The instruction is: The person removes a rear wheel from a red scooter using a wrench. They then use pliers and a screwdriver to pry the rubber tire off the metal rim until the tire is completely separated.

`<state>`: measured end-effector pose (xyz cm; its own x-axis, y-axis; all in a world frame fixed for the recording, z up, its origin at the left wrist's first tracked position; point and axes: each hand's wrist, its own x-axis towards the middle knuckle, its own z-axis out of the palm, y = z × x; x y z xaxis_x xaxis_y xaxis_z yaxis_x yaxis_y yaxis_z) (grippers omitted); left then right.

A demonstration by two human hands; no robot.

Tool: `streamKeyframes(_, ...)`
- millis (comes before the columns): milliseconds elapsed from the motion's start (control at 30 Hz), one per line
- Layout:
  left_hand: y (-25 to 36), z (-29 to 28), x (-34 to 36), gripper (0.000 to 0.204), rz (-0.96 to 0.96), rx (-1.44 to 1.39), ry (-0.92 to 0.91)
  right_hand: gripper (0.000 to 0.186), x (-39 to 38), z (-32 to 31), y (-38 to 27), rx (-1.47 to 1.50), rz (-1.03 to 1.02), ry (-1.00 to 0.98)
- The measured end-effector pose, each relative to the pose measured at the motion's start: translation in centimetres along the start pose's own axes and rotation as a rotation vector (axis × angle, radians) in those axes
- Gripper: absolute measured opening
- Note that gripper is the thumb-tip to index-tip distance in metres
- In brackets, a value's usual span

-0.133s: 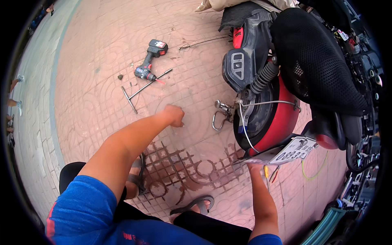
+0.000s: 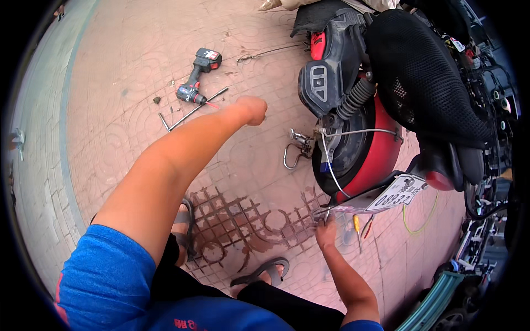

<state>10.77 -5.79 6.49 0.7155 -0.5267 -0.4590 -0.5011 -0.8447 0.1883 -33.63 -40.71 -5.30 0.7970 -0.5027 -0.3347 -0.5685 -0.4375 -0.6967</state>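
Observation:
My left hand (image 2: 253,110) is closed in the air over the pavement, left of a scooter's rear wheel (image 2: 353,132). Its curled fingers hide whatever they may hold. At the lower edge of the tilted licence plate (image 2: 398,193), my right hand (image 2: 326,231) is closed around something thin and silvery, too small to name. The scooter has a red rear mudguard (image 2: 385,151), and a pale cable (image 2: 361,132) runs across it. A metal stand or bracket (image 2: 298,149) sticks out beside the wheel hub.
A cordless drill (image 2: 197,77) and a T-handle wrench (image 2: 193,112) lie on the paving at the left. A yellow-handled screwdriver (image 2: 358,229) and pliers (image 2: 367,227) rest right of my right hand. A black mesh seat cover (image 2: 422,77) overhangs on the right. Wet patches darken the paving (image 2: 237,231).
My left hand has moved forward and to the right, away from my body. My right hand has come out from behind the licence plate, shifting left. The view has shifted slightly.

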Motion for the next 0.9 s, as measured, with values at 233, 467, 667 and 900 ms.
streamKeyframes(233, 7.6, -8.7, 5.5, 0.087, -0.312, -1.204, 0.619, 0.013, -9.8, 5.9, -15.8, -0.137, -0.531, -0.064)
streamKeyframes(467, 9.5, -8.0, 5.2, 0.085, -0.247, -1.275, 0.595, 0.022, -4.3, 11.9, -25.0, 0.378, -0.024, 0.104)
streamKeyframes(667, 9.5, -8.2, 4.8, 0.086, -0.210, -1.300, 0.555, 0.020, -1.5, 15.7, -25.9, 0.558, 0.002, 0.303)
streamKeyframes(900, 9.4, -7.7, 4.5, 0.081, -0.235, -1.256, 0.614, 0.026, -1.3, 16.6, -26.7, 0.472, 0.057, 0.404)
